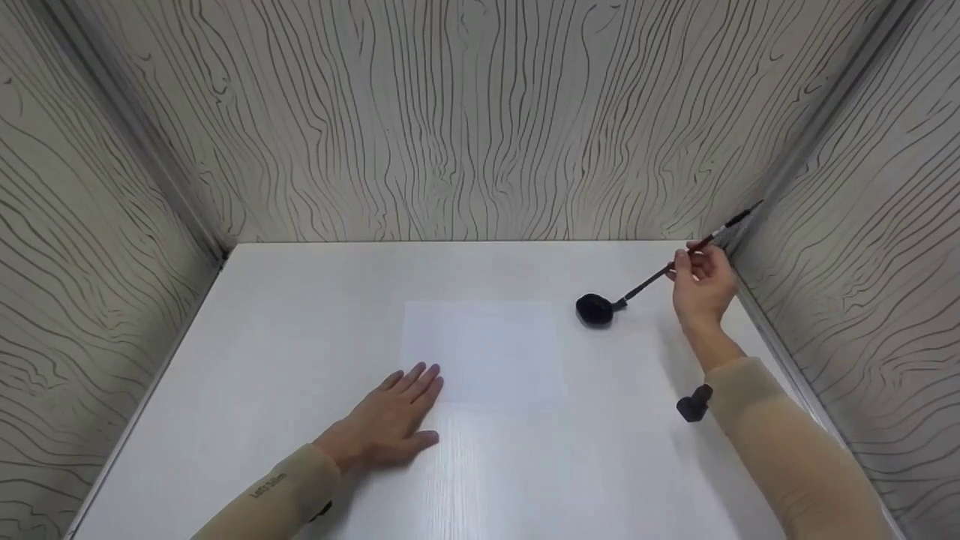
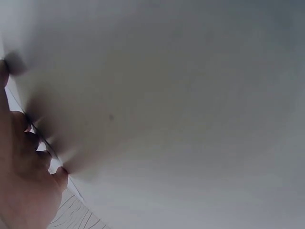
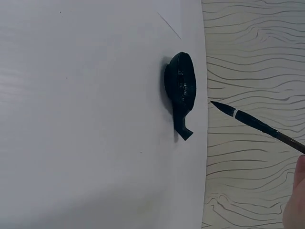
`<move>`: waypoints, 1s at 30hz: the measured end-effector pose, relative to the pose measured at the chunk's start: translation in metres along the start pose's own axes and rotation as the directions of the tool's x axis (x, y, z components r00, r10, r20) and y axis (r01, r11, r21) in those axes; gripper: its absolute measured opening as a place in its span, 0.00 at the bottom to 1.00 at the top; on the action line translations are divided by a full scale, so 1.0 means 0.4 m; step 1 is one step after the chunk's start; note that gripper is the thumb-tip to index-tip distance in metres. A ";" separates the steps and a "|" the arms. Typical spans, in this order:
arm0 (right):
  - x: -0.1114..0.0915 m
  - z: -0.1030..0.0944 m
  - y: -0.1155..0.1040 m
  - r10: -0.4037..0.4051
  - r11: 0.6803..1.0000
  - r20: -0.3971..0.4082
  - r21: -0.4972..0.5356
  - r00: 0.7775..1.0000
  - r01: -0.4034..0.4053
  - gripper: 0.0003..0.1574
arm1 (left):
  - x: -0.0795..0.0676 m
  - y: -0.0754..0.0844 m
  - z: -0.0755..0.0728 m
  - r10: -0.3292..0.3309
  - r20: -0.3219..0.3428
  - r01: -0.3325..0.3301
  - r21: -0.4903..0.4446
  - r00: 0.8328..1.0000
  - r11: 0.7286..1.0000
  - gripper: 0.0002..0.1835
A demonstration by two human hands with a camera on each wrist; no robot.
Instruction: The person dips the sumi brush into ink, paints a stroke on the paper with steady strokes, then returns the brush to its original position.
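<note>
A paintbrush [image 1: 649, 283] with a dark, pointed tip is pinched between the fingers and thumb of my right hand [image 1: 705, 285], above the right side of the table. Its tip points down and left toward a small black dish [image 1: 595, 310] with a short handle. In the right wrist view the brush tip [image 3: 224, 108] shows apart from the dish [image 3: 180, 81]. My left hand [image 1: 390, 416] lies palm down, fingers extended, its fingertips at the left edge of a white sheet of paper [image 1: 487, 352]. The left wrist view catches its fingers from low down.
The white table [image 1: 285, 337] is bounded by wood-grain panels at the back [image 1: 465, 135], left and right. Grey metal posts [image 1: 795, 142] stand in the corners. A small black device [image 1: 694, 403] sits on my right wrist.
</note>
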State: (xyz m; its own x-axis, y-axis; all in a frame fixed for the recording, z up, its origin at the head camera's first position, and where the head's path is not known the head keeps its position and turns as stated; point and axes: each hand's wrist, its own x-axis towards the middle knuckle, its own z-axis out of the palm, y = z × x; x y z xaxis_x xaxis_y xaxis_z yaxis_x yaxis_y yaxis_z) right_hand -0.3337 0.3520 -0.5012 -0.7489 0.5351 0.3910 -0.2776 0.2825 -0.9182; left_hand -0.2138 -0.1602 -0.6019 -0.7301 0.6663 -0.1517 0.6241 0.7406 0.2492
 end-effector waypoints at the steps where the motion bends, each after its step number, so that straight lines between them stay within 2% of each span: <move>1: -0.005 0.006 -0.006 -0.008 1.000 0.013 -0.005 1.000 0.008 0.09 | 0.000 0.000 0.000 0.000 0.000 0.000 0.002 1.000 1.000 0.50; 8: -0.030 0.050 -0.039 -0.081 0.997 0.083 0.006 0.993 0.080 0.13 | -0.002 0.001 0.000 -0.002 0.004 0.001 0.009 1.000 1.000 0.49; 14: -0.054 0.097 -0.072 -0.067 0.996 0.125 0.060 0.990 0.060 0.09 | -0.004 0.002 0.001 -0.013 0.006 0.013 0.008 1.000 1.000 0.49; 18: -0.068 0.129 -0.087 -0.096 0.994 0.160 0.066 0.982 0.086 0.12 | -0.001 0.002 0.001 -0.011 0.001 0.011 0.021 1.000 1.000 0.49; 24: -0.086 0.162 -0.090 -0.138 0.990 0.218 0.043 0.966 0.132 0.16 | 0.000 0.004 0.002 -0.018 0.003 0.018 0.022 1.000 1.000 0.49; 30: -0.096 0.178 -0.094 -0.160 0.987 0.235 0.058 0.959 0.151 0.19 | 0.000 0.004 0.001 -0.020 0.014 0.019 0.035 1.000 0.999 0.50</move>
State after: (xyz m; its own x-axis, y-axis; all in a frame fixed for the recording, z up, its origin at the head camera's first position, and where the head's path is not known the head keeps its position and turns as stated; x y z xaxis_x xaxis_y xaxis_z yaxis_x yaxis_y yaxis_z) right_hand -0.3373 0.2640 -0.4862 -0.8148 0.2809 0.5071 -0.4216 0.3132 -0.8510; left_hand -0.2129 -0.1589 -0.6020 -0.7383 0.6527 -0.1700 0.6192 0.7559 0.2129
